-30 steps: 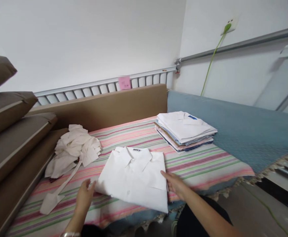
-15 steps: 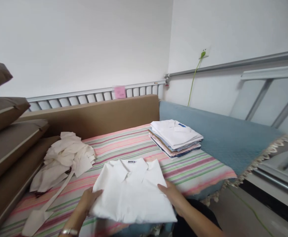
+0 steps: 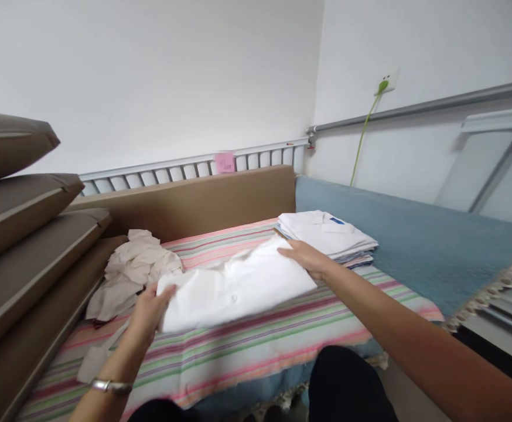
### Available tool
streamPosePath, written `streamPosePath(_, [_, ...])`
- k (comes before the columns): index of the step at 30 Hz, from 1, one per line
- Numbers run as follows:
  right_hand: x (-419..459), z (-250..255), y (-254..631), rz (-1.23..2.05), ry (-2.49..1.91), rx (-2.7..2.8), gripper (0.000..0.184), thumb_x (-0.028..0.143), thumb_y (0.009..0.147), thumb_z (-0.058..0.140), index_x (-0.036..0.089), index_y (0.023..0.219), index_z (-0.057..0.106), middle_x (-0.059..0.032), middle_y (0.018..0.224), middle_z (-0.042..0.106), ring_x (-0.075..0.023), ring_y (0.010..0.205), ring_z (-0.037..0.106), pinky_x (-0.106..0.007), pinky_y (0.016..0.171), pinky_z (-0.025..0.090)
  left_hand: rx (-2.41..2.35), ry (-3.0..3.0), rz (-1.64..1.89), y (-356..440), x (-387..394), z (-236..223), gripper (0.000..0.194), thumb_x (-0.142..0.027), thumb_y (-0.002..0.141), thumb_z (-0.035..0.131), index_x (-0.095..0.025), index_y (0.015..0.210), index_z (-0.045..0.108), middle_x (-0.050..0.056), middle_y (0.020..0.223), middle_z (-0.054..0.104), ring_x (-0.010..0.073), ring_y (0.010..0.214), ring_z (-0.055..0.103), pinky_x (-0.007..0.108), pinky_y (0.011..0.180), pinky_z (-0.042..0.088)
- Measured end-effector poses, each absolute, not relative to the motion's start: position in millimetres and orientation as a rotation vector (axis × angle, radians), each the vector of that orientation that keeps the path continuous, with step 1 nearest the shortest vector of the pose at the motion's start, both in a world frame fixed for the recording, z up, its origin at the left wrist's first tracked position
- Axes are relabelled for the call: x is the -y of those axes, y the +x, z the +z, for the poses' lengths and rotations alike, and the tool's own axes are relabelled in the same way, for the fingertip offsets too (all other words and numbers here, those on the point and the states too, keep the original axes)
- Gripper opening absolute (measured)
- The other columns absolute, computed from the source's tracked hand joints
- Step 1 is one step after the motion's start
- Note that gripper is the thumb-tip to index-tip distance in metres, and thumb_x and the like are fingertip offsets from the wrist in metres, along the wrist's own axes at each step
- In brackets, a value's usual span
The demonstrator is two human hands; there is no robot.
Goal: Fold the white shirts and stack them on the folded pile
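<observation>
A folded white shirt (image 3: pixel 238 287) is lifted over the striped cloth (image 3: pixel 256 346), tilted so that its collar is turned away from view. My left hand (image 3: pixel 150 308) grips its left edge, thumb on top. On the opposite edge my right hand (image 3: pixel 304 257) is closed the same way. Just behind my right hand lies a stack of folded shirts (image 3: pixel 330 234), a white one on top with a blue label at its neck. The held shirt and my hand cover part of that stack. A crumpled off-white garment (image 3: pixel 137 264) lies beyond my left hand.
Brown cushions (image 3: pixel 27 217) are piled at the left edge. A long brown backrest (image 3: pixel 203 199) runs along the back, before a white radiator (image 3: pixel 163 174). Blue padding (image 3: pixel 396 223) borders the right side. A green cable (image 3: pixel 361 140) hangs from a wall socket.
Both hands have raised the white shirt and moved it forward, towards the back of the striped cloth. It has tipped, so its collar no longer shows. The view has shifted slightly left.
</observation>
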State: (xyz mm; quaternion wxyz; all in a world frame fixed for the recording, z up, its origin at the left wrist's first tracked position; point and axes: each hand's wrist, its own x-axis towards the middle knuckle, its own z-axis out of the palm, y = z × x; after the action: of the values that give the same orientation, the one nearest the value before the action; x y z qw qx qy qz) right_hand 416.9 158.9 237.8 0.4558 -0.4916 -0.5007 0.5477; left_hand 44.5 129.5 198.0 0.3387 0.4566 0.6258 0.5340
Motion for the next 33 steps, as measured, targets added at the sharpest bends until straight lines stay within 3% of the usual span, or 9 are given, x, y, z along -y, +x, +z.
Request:
streamPosePath(4, [-174.9, 221.6, 425.6, 1.347, -1.062, 1.268, 0.033, 0.027, 0.075, 0.061, 0.014, 0.105, 0.059, -0.0082, 0.089, 0.07, -0.0203, 0.076, 0.065, -0.033, 0.07, 0.051, -1.655, 1.178, 1.379, 40.2, -129.0, 179.0, 0.053, -0.041, 0.064, 0.066, -0.007, 0.105, 0.061, 0.009, 0.079, 0.069, 0.0171, 0.061, 0.06, 0.028, 0.057, 0.047])
streamPosePath(10, [-166.8, 80.8, 442.6, 1.085, -1.677, 1.398, 0.021, 0.023, 0.08, 0.052, 0.011, 0.094, 0.063, -0.007, 0.084, 0.07, -0.0191, 0.076, 0.064, -0.029, 0.067, 0.049, -1.935, 1.19, 0.972, 49.8, -99.9, 48.3, 0.029, -0.036, 0.059, 0.066, -0.012, 0.074, 0.065, 0.011, 0.074, 0.07, 0.0285, 0.076, 0.064, 0.036, 0.071, 0.048])
streamPosePath(13, [-157.6, 43.3, 449.5, 0.902, -1.843, 1.375, 0.019, 0.021, 0.08, 0.05, 0.011, 0.091, 0.063, -0.0088, 0.09, 0.069, -0.0193, 0.085, 0.062, -0.027, 0.074, 0.045, -1.903, 1.152, 0.975, 46.5, -90.7, 15.8, 0.03, -0.043, 0.06, 0.065, -0.016, 0.073, 0.065, 0.007, 0.073, 0.07, 0.0286, 0.078, 0.064, 0.035, 0.072, 0.049])
streamPosePath(16, [-152.4, 40.1, 450.7, 0.705, -1.918, 1.39, 0.023, 0.024, 0.08, 0.051, 0.015, 0.098, 0.062, -0.0077, 0.097, 0.067, -0.0184, 0.093, 0.059, -0.026, 0.08, 0.04, -1.778, 1.05, 1.007, 39.7, -91.7, 11.8, 0.031, -0.046, 0.058, 0.067, -0.017, 0.07, 0.065, 0.005, 0.068, 0.069, 0.0281, 0.073, 0.065, 0.036, 0.068, 0.051])
streamPosePath(21, [-144.6, 51.2, 437.6, 0.542, -1.997, 1.458, 0.01, 0.025, 0.075, 0.058, 0.017, 0.076, 0.064, -0.0075, 0.087, 0.066, -0.0196, 0.086, 0.058, -0.026, 0.075, 0.037, -1.723, 0.918, 0.996, 28.9, -99.9, 6.2, 0.031, -0.047, 0.06, 0.067, -0.018, 0.07, 0.065, 0.005, 0.073, 0.07, 0.0278, 0.079, 0.065, 0.036, 0.071, 0.052])
streamPosePath(24, [-142.9, 55.1, 432.0, 0.483, -2.022, 1.464, 0.009, 0.025, 0.074, 0.06, 0.017, 0.072, 0.063, -0.009, 0.09, 0.065, -0.0215, 0.09, 0.057, -0.028, 0.076, 0.035, -1.698, 0.899, 0.986, 22.9, -101.9, -4.4, 0.034, -0.047, 0.061, 0.066, -0.017, 0.077, 0.066, 0.006, 0.081, 0.071, 0.0259, 0.084, 0.065, 0.032, 0.074, 0.051])
streamPosePath(27, [-149.0, 58.4, 434.4, 0.507, -2.026, 1.458, 0.008, 0.023, 0.074, 0.059, 0.018, 0.069, 0.063, -0.0077, 0.085, 0.066, -0.0204, 0.086, 0.059, -0.027, 0.074, 0.036, -1.643, 0.874, 1.018, 19.4, -102.3, -12.2, 0.033, -0.045, 0.061, 0.068, -0.018, 0.079, 0.066, 0.005, 0.082, 0.071, 0.0247, 0.086, 0.065, 0.03, 0.074, 0.051])
streamPosePath(33, [-165.9, 50.5, 446.9, 0.71, -1.984, 1.397, 0.009, 0.019, 0.074, 0.056, 0.017, 0.071, 0.064, -0.0025, 0.073, 0.068, -0.0153, 0.069, 0.061, -0.023, 0.061, 0.041, -1.604, 0.848, 1.065, 24.0, -100.9, -12.4, 0.038, -0.047, 0.055, 0.072, -0.015, 0.076, 0.066, 0.005, 0.072, 0.069, 0.0236, 0.069, 0.064, 0.032, 0.063, 0.049])
